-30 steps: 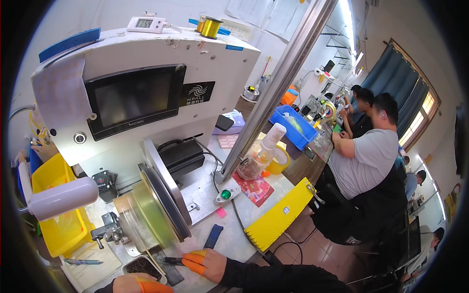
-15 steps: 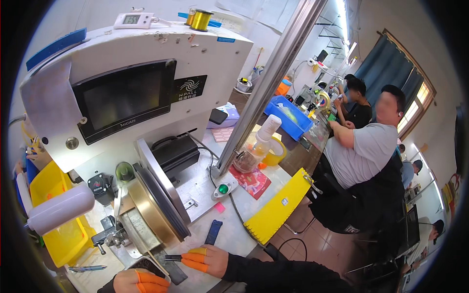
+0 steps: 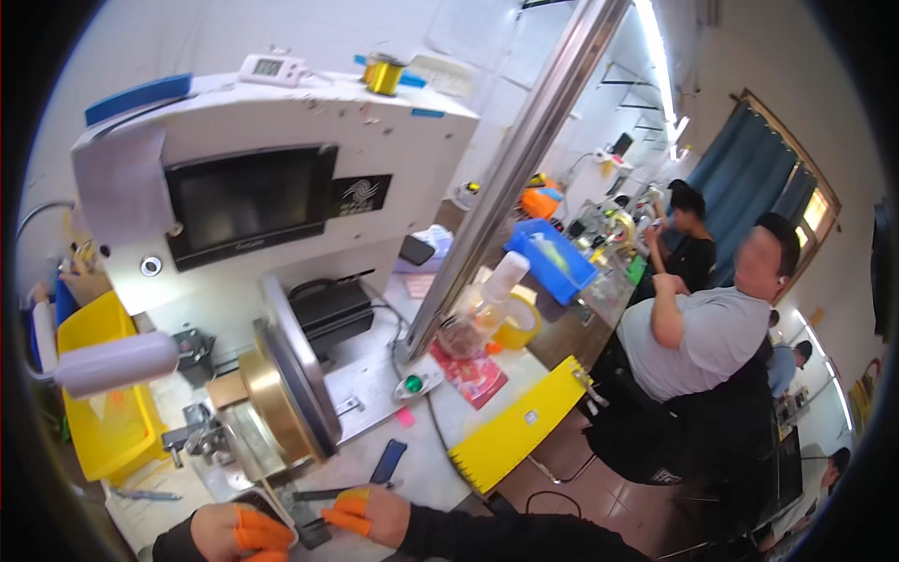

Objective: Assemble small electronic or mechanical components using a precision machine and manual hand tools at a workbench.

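My left hand (image 3: pixel 225 536), with orange finger covers, lies at the lower edge, its fingers curled together against a dark rectangular piece with a pale rim (image 3: pixel 269 504). What these fingers pinch is hidden. Just right of it is my right hand (image 3: pixel 373 517), also with orange covers, its fingers close together over a dark block (image 3: pixel 316 536). A slim dark tool (image 3: pixel 323 494) like tweezers runs along the far side of the right hand; whether the fingers touch it is unclear. Ahead of my hands stands a machine's brass-coloured wheel (image 3: pixel 272 398) with a metal fixture (image 3: pixel 201 433).
A white machine cabinet (image 3: pixel 309 117) with a dark screen (image 3: pixel 248 201) rises ahead. Left are a yellow bin (image 3: pixel 103 426) and a lamp (image 3: pixel 117 363). A dark blue strip (image 3: pixel 389 461), a clear bottle (image 3: pixel 478 314) and a yellow panel (image 3: pixel 520 421) are rightward. A seated person (image 3: pixel 698 328) is beyond.
The whole view has shifted and blurred slightly. My right fingers sit lower relative to the slim dark tool, which they pinched before and which now shows on both sides of the hand.
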Available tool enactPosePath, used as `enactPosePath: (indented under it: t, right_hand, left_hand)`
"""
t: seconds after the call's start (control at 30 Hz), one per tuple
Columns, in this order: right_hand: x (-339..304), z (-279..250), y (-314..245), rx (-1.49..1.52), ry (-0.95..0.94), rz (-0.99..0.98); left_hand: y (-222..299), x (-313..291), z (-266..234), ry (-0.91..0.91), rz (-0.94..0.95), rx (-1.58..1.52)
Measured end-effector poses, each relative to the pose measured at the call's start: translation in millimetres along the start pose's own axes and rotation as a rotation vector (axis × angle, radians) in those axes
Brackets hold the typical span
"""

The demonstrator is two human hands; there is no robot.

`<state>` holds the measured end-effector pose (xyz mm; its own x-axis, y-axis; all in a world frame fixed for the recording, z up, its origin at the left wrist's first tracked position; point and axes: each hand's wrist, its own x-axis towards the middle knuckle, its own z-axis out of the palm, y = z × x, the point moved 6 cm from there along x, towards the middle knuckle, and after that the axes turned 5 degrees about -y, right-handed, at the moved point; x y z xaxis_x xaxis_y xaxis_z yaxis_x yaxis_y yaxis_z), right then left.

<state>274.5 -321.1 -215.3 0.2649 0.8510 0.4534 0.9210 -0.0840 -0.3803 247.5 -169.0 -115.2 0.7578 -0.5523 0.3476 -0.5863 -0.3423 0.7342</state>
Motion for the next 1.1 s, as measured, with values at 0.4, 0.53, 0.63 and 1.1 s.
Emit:
enactPosePath:
  t: [0.4, 0.53, 0.63, 1.1]
  right_hand:
    - [11.8, -20.7, -14.3, 0.071, -0.037, -0.008]
    - [5.4, -15.7, -14.8, 0.073, 0.000, -0.007]
    - [1.1, -15.3, -16.4, 0.021, 0.050, 0.034]
    - [3.4, -11.0, -11.6, -0.004, -0.010, 0.149]
  left_hand:
    - [5.4, -6.5, -0.8, -0.010, -0.017, -0.024]
    - [17.1, -2.5, 0.3, 0.000, 0.060, 0.030]
    - [20.8, -2.7, 4.0, 0.010, 0.086, 0.087]
    - [12.1, -2.9, 7.5, 0.053, -0.007, 0.182]
